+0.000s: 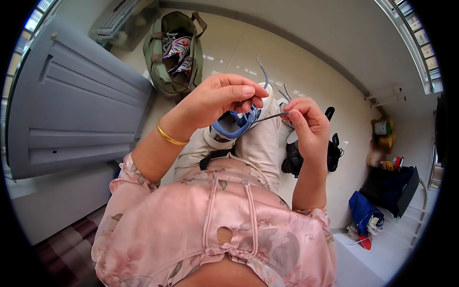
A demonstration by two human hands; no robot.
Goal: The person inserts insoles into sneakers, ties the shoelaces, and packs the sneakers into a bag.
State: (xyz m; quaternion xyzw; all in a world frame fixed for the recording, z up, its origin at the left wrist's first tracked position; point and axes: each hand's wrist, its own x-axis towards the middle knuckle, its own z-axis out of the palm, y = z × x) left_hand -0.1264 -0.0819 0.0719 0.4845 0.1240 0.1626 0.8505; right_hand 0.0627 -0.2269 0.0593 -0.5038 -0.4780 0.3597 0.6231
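A blue sneaker [224, 128] rests on the lap, between light trousers, its opening facing up. My left hand [224, 95], with a gold bangle on the wrist, hovers above the shoe. Its fingers are pinched together, and a grey-blue shoelace end [263, 71] sticks up from the fingertips. On the other side, my right hand [308, 119] pinches a grey lace [271, 117] between thumb and fingers. That lace runs taut from the shoe, and loose ends poke up beyond the fingers. Part of the shoe's front is hidden behind my left hand.
A green bag [152, 57] with several shoes inside stands on the tiled floor. Black shoes [292, 155] lie right of my legs. A grey cabinet [76, 105] is at the left, a clear plastic box [122, 24] behind it. A blue cloth bag [361, 210] sits at the right.
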